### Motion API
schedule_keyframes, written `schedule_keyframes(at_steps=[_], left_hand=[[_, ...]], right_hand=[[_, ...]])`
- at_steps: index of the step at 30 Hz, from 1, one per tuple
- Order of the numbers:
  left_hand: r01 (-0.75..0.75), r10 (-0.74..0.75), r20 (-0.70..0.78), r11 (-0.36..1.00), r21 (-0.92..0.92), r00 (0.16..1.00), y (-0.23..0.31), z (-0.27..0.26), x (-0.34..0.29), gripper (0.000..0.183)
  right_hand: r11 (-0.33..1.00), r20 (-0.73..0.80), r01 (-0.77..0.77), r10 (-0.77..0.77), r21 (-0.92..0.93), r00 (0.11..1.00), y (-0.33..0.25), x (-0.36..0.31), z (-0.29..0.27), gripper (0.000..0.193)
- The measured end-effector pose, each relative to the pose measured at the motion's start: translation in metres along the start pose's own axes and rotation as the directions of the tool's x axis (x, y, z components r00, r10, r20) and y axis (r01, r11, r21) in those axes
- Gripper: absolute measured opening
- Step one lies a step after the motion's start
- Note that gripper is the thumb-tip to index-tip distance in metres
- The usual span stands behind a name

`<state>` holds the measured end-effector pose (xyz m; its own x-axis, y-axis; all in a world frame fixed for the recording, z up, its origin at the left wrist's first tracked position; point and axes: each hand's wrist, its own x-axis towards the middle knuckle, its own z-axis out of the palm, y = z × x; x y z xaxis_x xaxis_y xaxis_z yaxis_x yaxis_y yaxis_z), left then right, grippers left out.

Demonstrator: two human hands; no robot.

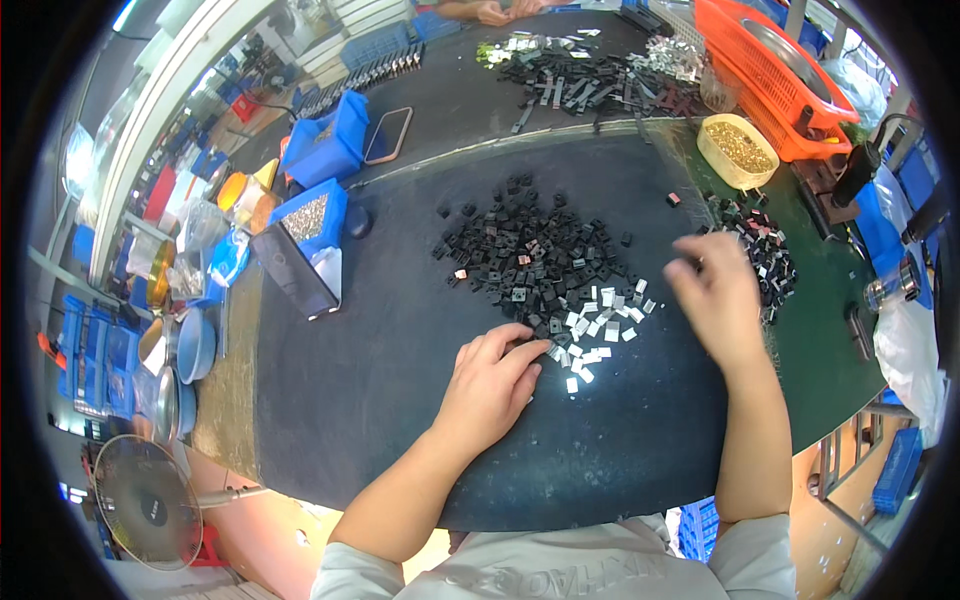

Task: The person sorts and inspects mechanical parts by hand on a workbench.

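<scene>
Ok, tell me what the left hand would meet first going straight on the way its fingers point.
Most likely the small silver pieces just past the left hand, beside the heap of black parts; whether it already touches one is unclear.

This looks like a workshop or factory floor where small parts are handled in bulk. A broad dark counter [330, 430] carries a heap of little black parts [530, 235] and a scatter of silver pieces [595, 325], with blue bins [345, 150], a yellow tub [720, 165] of tiny brass-coloured bits and orange baskets [728, 60] along its edges. Across it, the forearms of a second person [490, 12] show. A standing fan [147, 502] is at lower left; the cluttered background behind appears to be further work space, though lens distortion blurs it.
</scene>
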<state>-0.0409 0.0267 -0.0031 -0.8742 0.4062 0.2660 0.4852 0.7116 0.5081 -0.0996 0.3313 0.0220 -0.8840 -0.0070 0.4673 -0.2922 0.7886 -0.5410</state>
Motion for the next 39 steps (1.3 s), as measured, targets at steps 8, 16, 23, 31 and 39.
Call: schedule_keyframes(at_steps=[8,16,23,31,39], left_hand=[[0.057,-0.056,-0.022,0.998,0.036,0.998,0.011,0.003,0.005,0.030],[0.004,-0.004,-0.010,1.000,0.006,1.000,0.005,0.004,-0.002,0.023],[0.011,-0.008,-0.054,0.999,0.047,0.998,0.006,-0.007,-0.009,0.024],[0.269,-0.276,0.032,0.898,-0.348,0.961,0.009,-0.013,-0.014,0.019],[0.287,-0.401,0.184,0.213,-0.934,0.897,0.002,-0.001,-0.019,0.029]], right_hand=[[0.979,0.397,0.168,-0.202,0.118,0.895,-0.041,-0.043,0.031,0.020],[0.970,0.485,0.193,-0.241,0.146,0.841,-0.052,-0.044,0.030,0.012],[0.970,0.476,0.135,-0.219,0.204,0.852,-0.054,-0.045,0.031,0.013],[0.901,0.301,0.105,-0.247,0.420,0.921,-0.059,-0.045,0.031,0.024],[0.786,0.277,0.068,-0.296,0.615,0.914,-0.063,-0.054,0.032,0.021]])
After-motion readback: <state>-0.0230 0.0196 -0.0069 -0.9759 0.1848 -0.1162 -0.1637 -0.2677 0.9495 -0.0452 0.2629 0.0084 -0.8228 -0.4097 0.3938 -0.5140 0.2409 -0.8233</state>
